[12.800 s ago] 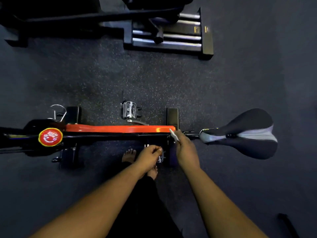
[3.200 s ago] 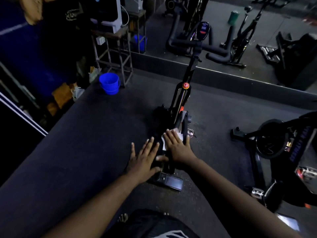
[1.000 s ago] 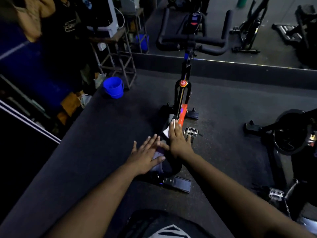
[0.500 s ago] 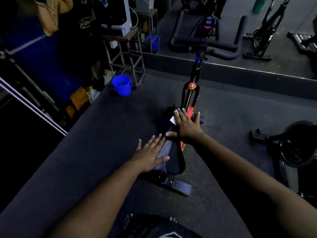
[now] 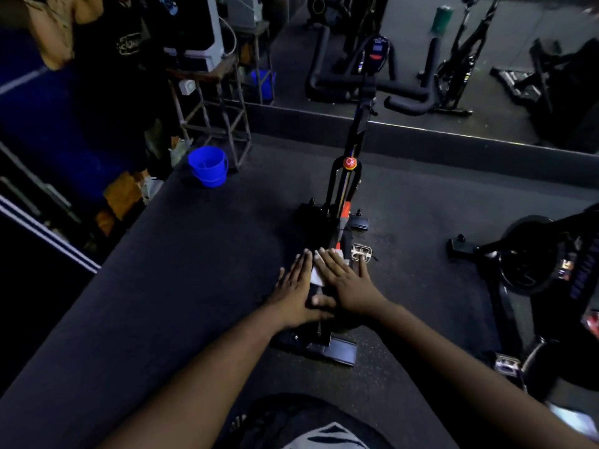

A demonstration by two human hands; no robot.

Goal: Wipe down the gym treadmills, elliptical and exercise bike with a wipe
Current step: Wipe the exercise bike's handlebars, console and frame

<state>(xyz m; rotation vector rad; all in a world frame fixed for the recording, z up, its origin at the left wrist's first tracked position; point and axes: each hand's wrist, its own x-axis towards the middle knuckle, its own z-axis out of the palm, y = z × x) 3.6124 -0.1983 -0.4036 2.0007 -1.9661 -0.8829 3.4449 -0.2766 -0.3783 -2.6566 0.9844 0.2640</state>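
Observation:
A black and orange exercise bike stands in front of me, with its handlebars at the far end and a red round knob on its post. Both my hands lie flat on its saddle, which they almost wholly cover. My right hand presses a white wipe onto the saddle with straight fingers. My left hand rests flat beside it, fingers spread, thumb touching the right hand. A metal pedal shows just right of my fingertips.
A blue bucket sits on the floor at the left by a metal stand. A second exercise bike stands at the right. A wall mirror behind reflects gym machines. A person stands at the far left.
My right hand has drawn back along the saddle toward me with the wipe. My left hand has moved forward beside it, and the two now touch.

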